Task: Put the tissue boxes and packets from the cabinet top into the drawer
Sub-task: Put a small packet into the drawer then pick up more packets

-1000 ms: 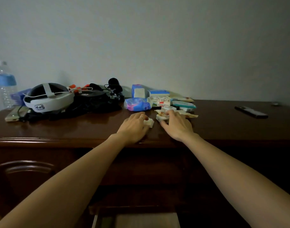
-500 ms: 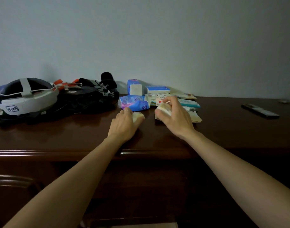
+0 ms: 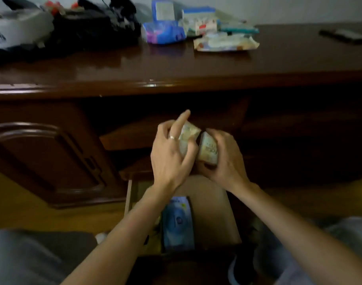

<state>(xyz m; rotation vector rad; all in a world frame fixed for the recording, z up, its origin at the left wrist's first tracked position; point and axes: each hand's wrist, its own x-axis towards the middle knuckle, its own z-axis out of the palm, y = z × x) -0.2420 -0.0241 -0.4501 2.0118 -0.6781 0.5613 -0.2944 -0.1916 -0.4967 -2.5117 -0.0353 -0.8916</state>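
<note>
Above drawer [image 3: 215, 204], packet [image 3: 207, 148] per hand.

This looks like a room in a home, dimly lit, most likely a bedroom or living room. A dark, glossy wooden cabinet [image 3: 196, 66] stands against a plain pale wall [image 3: 289, 7]; its front has a carved, arched door panel [image 3: 46, 157] of the sort found on household furniture. The floor [image 3: 22, 210] beside it is yellowish wood. The worktop carries ordinary personal clutter: tissue packets [image 3: 225, 43] and small tissue boxes [image 3: 198, 19], a white headset [image 3: 17, 29], a heap of black cables and gear [image 3: 93, 25], and a dark remote control [image 3: 344, 36]. An open drawer [image 3: 213, 212] below holds a blue tissue pack [image 3: 178, 223].
</note>
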